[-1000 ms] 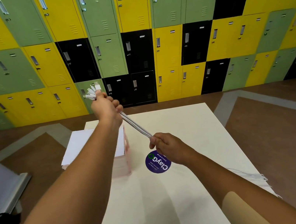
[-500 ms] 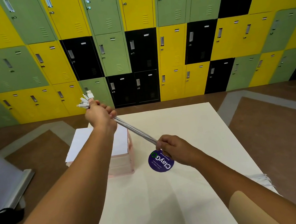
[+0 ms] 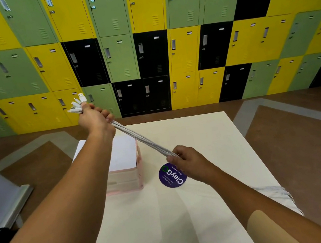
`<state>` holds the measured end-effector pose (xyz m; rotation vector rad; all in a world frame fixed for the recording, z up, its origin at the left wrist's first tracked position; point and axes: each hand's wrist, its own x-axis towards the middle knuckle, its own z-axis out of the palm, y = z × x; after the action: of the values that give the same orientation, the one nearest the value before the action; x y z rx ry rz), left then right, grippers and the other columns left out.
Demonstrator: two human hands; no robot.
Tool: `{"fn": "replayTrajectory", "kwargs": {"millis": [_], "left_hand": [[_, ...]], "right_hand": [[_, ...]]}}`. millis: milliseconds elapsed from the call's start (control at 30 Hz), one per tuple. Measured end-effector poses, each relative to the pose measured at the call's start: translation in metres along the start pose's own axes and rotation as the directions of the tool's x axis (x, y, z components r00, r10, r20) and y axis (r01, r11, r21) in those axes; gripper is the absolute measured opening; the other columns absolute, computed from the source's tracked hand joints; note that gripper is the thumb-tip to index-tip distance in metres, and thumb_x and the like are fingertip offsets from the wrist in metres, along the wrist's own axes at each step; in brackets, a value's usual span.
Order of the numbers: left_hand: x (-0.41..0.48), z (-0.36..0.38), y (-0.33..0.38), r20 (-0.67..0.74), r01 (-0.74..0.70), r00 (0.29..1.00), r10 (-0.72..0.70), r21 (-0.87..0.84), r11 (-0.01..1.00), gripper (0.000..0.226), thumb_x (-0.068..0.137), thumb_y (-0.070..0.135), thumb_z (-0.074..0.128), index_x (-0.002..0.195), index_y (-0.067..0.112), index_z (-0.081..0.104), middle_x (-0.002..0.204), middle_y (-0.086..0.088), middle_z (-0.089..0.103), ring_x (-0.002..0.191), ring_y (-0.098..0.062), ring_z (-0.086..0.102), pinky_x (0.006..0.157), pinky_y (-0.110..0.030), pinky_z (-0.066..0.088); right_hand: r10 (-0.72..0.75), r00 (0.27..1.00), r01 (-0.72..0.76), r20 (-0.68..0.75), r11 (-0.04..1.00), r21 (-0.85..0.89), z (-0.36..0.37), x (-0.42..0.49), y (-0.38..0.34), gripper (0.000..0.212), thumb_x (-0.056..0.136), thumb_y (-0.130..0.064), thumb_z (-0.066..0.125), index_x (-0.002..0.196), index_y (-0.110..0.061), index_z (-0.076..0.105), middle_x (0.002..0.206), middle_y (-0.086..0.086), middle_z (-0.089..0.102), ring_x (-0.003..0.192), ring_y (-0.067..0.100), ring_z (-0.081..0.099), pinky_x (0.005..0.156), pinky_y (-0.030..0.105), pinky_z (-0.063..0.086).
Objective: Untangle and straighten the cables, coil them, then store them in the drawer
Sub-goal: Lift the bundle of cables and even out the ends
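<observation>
Cables (image 3: pixel 143 140) stretch from left hand (image 3: pixel 95 119) to right hand (image 3: pixel 191 162) — above box (image 3: pixel 123 160), sticker (image 3: pixel 170 177).

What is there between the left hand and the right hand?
In the head view, a bundle of white cables runs straight from the left hand to the right hand.

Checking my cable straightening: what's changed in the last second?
The left hand, gripping the cables near their plugs, moved left, away from the right hand, so the taut stretch between them grew longer. Both hands kept their hold; the box and sticker stayed put.
</observation>
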<state>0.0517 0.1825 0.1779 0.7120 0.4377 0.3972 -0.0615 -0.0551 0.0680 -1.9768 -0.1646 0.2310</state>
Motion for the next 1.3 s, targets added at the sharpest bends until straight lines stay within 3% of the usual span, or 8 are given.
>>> {"fn": "replayTrajectory", "kwargs": {"millis": [267, 467, 600, 767, 900, 967, 1100, 1300], "left_hand": [[0.009, -0.009, 0.013, -0.003, -0.06, 0.998, 0.06, 0.019, 0.998, 0.036, 0.106, 0.031, 0.037, 0.073, 0.018, 0.038, 0.048, 0.008, 0.024, 0.041, -0.01, 0.018, 0.041, -0.018, 0.014], [-0.007, -0.022, -0.005, 0.071, -0.031, 0.997, 0.023, 0.104, 0.994, 0.037, 0.106, 0.033, 0.037, 0.071, 0.02, 0.036, 0.046, 0.01, 0.022, 0.039, -0.008, 0.015, 0.039, -0.013, 0.013], [-0.02, -0.034, -0.026, 0.118, 0.017, 0.992, -0.035, 0.153, 0.988, 0.037, 0.106, 0.035, 0.037, 0.072, 0.02, 0.037, 0.048, 0.009, 0.023, 0.039, -0.008, 0.015, 0.038, -0.014, 0.015], [-0.043, -0.032, -0.048, 0.147, 0.09, 0.982, -0.119, 0.189, 0.978, 0.037, 0.106, 0.036, 0.038, 0.075, 0.018, 0.042, 0.052, 0.006, 0.026, 0.04, -0.008, 0.019, 0.037, -0.017, 0.019], [-0.059, -0.023, -0.051, 0.124, 0.121, 0.982, -0.14, 0.152, 0.981, 0.034, 0.106, 0.036, 0.04, 0.08, 0.014, 0.044, 0.056, 0.0, 0.032, 0.041, -0.014, 0.037, 0.044, -0.025, 0.041], [-0.061, -0.023, -0.048, 0.126, 0.131, 0.981, -0.149, 0.14, 0.981, 0.033, 0.107, 0.034, 0.037, 0.083, 0.012, 0.043, 0.054, -0.002, 0.038, 0.047, -0.02, 0.058, 0.059, -0.037, 0.059], [-0.056, -0.038, -0.043, 0.176, 0.187, 0.96, -0.219, 0.181, 0.965, 0.029, 0.107, 0.028, 0.035, 0.086, 0.012, 0.046, 0.058, -0.002, 0.06, 0.076, -0.03, 0.073, 0.086, -0.046, 0.054], [-0.039, -0.074, -0.036, 0.129, 0.272, 0.931, -0.342, 0.383, 0.883, 0.025, 0.102, 0.024, 0.053, 0.107, 0.0, 0.058, 0.096, -0.018, 0.072, 0.085, -0.032, 0.074, 0.079, -0.043, 0.059]], "right_hand": [[0.027, 0.998, -0.035, -0.06, 0.989, -0.141, 0.021, 0.003, 0.005, 0.046, 0.102, -0.053, 0.04, 0.071, -0.023, 0.056, 0.061, -0.011, 0.053, 0.059, 0.006, 0.048, 0.057, 0.022, 0.038], [0.222, 0.975, -0.223, -0.026, 0.961, -0.161, 0.031, 0.0, 0.02, 0.062, 0.095, -0.069, 0.037, 0.062, -0.02, 0.055, 0.054, -0.006, 0.055, 0.051, 0.011, 0.052, 0.057, 0.025, 0.042], [0.281, 0.958, -0.269, 0.053, 0.949, -0.165, 0.035, 0.001, 0.024, 0.054, 0.096, -0.062, 0.041, 0.082, -0.017, 0.067, 0.078, -0.004, 0.066, 0.074, 0.012, 0.061, 0.077, 0.031, 0.047], [-0.021, 0.997, 0.015, -0.069, 0.996, -0.085, 0.045, 0.016, -0.034, 0.048, 0.098, -0.052, 0.051, 0.138, -0.026, 0.052, 0.128, -0.012, 0.058, 0.114, 0.005, 0.056, 0.098, 0.03, 0.046], [-0.133, 0.99, 0.131, -0.052, 0.991, -0.038, 0.053, 0.027, -0.069, 0.035, 0.099, -0.033, 0.056, 0.134, -0.031, 0.051, 0.105, -0.01, 0.067, 0.088, 0.006, 0.067, 0.079, 0.029, 0.054], [-0.155, 0.986, 0.148, -0.059, 0.983, -0.112, 0.055, 0.029, -0.073, 0.026, 0.101, -0.031, 0.051, 0.127, -0.028, 0.054, 0.095, -0.01, 0.066, 0.077, 0.008, 0.063, 0.07, 0.029, 0.05], [-0.232, 0.967, 0.188, -0.106, 0.929, -0.318, 0.053, 0.029, -0.074, 0.028, 0.105, -0.04, 0.041, 0.097, -0.02, 0.059, 0.075, -0.011, 0.058, 0.069, 0.007, 0.053, 0.059, 0.03, 0.038], [-0.145, 0.988, 0.109, -0.049, 0.894, -0.434, 0.036, 0.032, -0.083, 0.039, 0.105, -0.042, 0.037, 0.087, -0.015, 0.058, 0.071, -0.002, 0.053, 0.068, 0.019, 0.05, 0.059, 0.034, 0.035]]}}
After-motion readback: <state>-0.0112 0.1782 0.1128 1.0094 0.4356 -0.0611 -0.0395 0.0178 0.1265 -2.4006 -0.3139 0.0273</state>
